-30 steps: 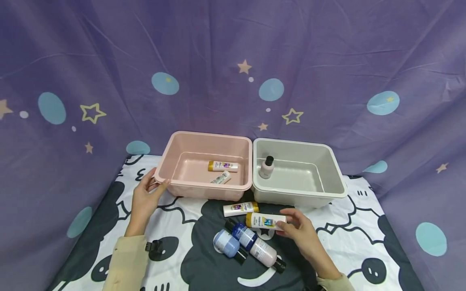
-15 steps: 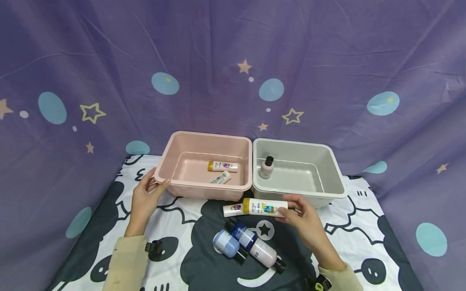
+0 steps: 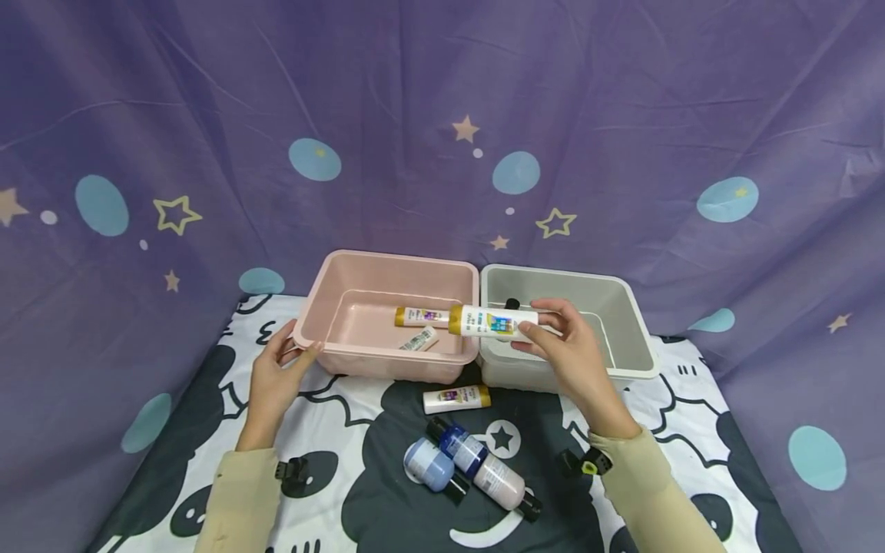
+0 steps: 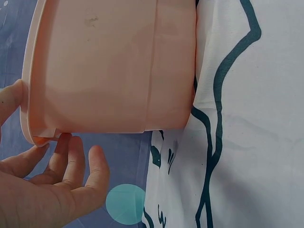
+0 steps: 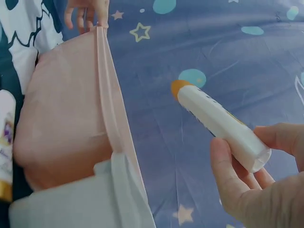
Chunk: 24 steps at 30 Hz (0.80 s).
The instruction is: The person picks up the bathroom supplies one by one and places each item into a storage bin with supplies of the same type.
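Purple fabric [image 3: 401,77] backs a white tube [image 3: 492,322], end pinched between right fingers [image 3: 558,307].

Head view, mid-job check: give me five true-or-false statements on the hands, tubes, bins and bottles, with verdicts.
1. The right hand holds a gold-capped white tube. True.
2. The left hand is on the gray bin. False: it holds the rim of the pink bin.
3. The dark blue bottle stands upright inside a bin. False: it lies on the patterned cloth.
4. A second gold-capped tube lies in front of the bins. True.
5. The held tube's cap is black. False: it is gold.
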Each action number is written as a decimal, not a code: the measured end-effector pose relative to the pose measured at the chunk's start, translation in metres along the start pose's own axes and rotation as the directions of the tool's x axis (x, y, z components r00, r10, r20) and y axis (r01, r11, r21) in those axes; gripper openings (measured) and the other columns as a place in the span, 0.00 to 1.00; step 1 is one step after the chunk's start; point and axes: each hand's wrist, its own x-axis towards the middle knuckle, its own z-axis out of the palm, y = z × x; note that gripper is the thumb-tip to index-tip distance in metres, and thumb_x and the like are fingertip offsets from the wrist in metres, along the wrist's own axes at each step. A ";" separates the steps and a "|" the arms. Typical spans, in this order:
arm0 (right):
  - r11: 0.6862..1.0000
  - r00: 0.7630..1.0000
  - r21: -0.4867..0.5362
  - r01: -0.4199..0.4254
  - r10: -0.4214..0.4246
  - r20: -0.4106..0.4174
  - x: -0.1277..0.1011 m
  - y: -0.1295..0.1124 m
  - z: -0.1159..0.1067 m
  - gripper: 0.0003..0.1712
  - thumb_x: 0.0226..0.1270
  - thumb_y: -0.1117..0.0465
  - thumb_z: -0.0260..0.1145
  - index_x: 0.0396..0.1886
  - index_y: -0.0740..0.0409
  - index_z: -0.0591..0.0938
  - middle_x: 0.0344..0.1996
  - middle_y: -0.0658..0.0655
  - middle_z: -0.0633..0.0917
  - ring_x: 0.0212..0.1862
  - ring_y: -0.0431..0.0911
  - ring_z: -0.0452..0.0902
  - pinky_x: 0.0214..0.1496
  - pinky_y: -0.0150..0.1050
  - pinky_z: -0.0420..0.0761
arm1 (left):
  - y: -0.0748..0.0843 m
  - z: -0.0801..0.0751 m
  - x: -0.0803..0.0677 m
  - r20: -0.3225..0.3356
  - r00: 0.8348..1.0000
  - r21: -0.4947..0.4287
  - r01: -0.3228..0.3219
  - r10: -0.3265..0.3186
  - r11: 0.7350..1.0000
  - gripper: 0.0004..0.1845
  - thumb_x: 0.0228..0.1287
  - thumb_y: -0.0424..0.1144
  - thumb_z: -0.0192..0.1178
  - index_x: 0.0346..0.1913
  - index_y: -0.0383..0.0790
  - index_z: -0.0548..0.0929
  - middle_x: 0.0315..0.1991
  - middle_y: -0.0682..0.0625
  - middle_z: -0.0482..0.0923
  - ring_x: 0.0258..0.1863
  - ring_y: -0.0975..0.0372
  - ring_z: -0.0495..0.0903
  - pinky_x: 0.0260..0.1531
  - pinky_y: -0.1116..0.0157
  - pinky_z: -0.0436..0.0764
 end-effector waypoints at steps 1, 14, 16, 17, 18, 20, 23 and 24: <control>1.000 1.000 0.012 -0.006 0.006 0.007 0.005 -0.001 0.004 0.22 0.67 0.73 0.66 0.59 0.67 0.72 0.43 0.64 0.78 0.46 0.54 0.83 0.49 0.52 0.83 | 0.000 0.000 0.000 0.001 1.000 0.000 0.003 -0.003 1.000 0.40 0.67 0.48 0.68 0.77 0.44 0.63 0.66 0.42 0.73 0.60 0.52 0.75 0.50 0.70 0.76; 0.994 0.998 0.091 -0.058 0.056 0.016 0.087 0.000 0.058 0.21 0.68 0.73 0.65 0.58 0.69 0.70 0.36 0.60 0.80 0.36 0.49 0.84 0.48 0.50 0.84 | 0.002 -0.001 0.000 0.013 1.000 -0.012 0.025 -0.024 1.000 0.41 0.66 0.52 0.68 0.77 0.47 0.63 0.66 0.43 0.73 0.60 0.53 0.75 0.53 0.65 0.77; 0.992 0.997 0.100 -0.082 0.081 0.015 0.098 0.002 0.064 0.21 0.68 0.73 0.65 0.58 0.70 0.70 0.37 0.62 0.81 0.35 0.50 0.85 0.49 0.50 0.84 | 0.002 -0.002 0.000 0.014 1.000 -0.013 0.025 -0.025 1.000 0.41 0.65 0.52 0.68 0.77 0.46 0.63 0.66 0.43 0.73 0.60 0.53 0.75 0.50 0.69 0.76; 0.991 0.995 0.097 -0.095 0.094 0.016 0.103 0.002 0.067 0.23 0.69 0.72 0.64 0.60 0.71 0.69 0.38 0.62 0.81 0.34 0.51 0.85 0.49 0.49 0.84 | 0.002 -0.002 0.000 0.014 1.000 -0.015 0.026 -0.026 1.000 0.41 0.65 0.52 0.68 0.77 0.46 0.63 0.66 0.42 0.73 0.59 0.53 0.75 0.50 0.70 0.76; 0.989 0.994 0.093 -0.112 0.111 0.018 0.108 0.003 0.070 0.24 0.69 0.72 0.64 0.61 0.71 0.68 0.40 0.63 0.81 0.34 0.51 0.85 0.49 0.48 0.84 | 0.002 -0.002 0.000 0.015 1.000 -0.018 0.026 -0.025 1.000 0.41 0.65 0.51 0.68 0.77 0.46 0.63 0.66 0.42 0.73 0.59 0.53 0.76 0.49 0.71 0.76; 0.986 0.990 0.089 -0.142 0.141 0.019 0.118 0.006 0.076 0.26 0.70 0.70 0.64 0.63 0.73 0.66 0.43 0.64 0.81 0.34 0.52 0.85 0.49 0.47 0.84 | 0.002 -0.002 -0.001 0.014 1.000 -0.020 0.028 -0.027 0.999 0.41 0.65 0.50 0.69 0.77 0.46 0.64 0.66 0.43 0.74 0.59 0.53 0.76 0.49 0.71 0.75; 0.981 0.986 0.097 -0.169 0.169 0.012 0.131 0.010 0.084 0.28 0.70 0.70 0.65 0.64 0.75 0.64 0.44 0.66 0.80 0.34 0.53 0.85 0.48 0.46 0.85 | 0.002 -0.002 -0.001 0.014 0.999 -0.023 0.030 -0.030 0.999 0.40 0.66 0.48 0.69 0.77 0.46 0.63 0.66 0.43 0.74 0.59 0.53 0.76 0.50 0.69 0.75; 0.979 0.984 0.101 -0.175 0.176 0.005 0.135 0.011 0.087 0.28 0.70 0.70 0.65 0.63 0.74 0.65 0.44 0.65 0.80 0.35 0.54 0.85 0.48 0.46 0.85 | 0.003 -0.002 -0.001 0.015 0.999 -0.027 0.031 -0.030 0.999 0.40 0.66 0.47 0.69 0.77 0.46 0.63 0.66 0.42 0.74 0.59 0.53 0.76 0.50 0.69 0.75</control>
